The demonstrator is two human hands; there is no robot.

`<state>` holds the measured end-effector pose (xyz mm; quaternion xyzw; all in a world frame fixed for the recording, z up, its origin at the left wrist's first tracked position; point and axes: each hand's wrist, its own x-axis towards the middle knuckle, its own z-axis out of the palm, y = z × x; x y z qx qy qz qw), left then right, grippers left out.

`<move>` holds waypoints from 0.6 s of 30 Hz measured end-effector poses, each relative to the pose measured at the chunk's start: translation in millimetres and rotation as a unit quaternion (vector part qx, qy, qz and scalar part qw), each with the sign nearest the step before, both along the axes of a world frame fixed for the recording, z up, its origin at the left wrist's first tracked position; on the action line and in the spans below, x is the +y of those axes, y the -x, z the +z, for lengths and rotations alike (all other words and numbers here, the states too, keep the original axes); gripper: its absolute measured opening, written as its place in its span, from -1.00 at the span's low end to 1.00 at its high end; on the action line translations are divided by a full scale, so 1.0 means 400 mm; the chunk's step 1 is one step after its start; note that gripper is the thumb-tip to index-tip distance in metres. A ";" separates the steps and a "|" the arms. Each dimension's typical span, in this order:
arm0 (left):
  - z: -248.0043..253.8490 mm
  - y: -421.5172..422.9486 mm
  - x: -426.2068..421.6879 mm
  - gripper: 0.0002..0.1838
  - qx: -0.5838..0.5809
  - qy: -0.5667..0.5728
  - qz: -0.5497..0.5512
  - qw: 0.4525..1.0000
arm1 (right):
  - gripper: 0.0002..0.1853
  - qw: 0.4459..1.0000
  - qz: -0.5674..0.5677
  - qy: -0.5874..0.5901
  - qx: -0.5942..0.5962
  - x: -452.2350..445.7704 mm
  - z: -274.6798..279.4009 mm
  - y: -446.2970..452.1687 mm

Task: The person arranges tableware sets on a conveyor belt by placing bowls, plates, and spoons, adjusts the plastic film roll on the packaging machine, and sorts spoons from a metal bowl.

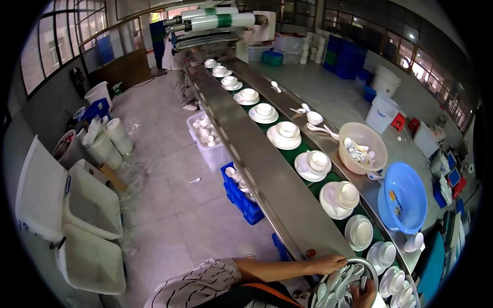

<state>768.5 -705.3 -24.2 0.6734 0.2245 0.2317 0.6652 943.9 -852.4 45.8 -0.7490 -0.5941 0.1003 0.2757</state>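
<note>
A round metal-rimmed container (pixel 371 265) full of white spoons (pixel 336 285) is at the bottom of the view, by the conveyor's near end. My left hand (pixel 330 264) is closed on the container's rim. Inside the container's right side, my right hand (pixel 363 295) reaches among the spoons; its fingers are partly hidden, and what they hold cannot be made out. Just beyond, sets of white plates with cups and bowls (pixel 359 232) stand in a row on the green belt (pixel 317 190).
A beige basin (pixel 362 131) with spoons and an empty blue basin (pixel 403 197) sit along the right ledge. Loose spoons and a bowl (pixel 314 118) lie farther up. Crates of cups (pixel 241 197) stand left below the conveyor. A person (pixel 176 66) stands at the far end.
</note>
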 end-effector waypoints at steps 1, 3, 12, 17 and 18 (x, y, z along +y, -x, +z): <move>0.000 0.000 0.011 -0.60 0.011 -0.001 -0.003 1.000 | -0.64 1.000 -0.012 -0.002 -0.008 0.009 0.006 0.011; 0.010 0.013 0.021 -0.58 0.015 -0.002 -0.011 1.000 | -0.66 1.000 -0.020 0.017 0.007 0.019 0.019 0.025; 0.001 0.010 0.015 -0.61 -0.017 0.009 -0.002 1.000 | -0.72 0.999 0.022 -0.012 0.035 0.015 0.008 0.000; 0.003 0.013 0.015 -0.60 0.002 0.013 -0.011 1.000 | -0.70 0.997 0.073 -0.019 0.031 0.006 -0.018 -0.039; 0.011 0.016 0.020 -0.60 0.011 0.015 -0.015 1.000 | -0.66 0.994 0.100 -0.026 -0.021 0.010 -0.016 -0.046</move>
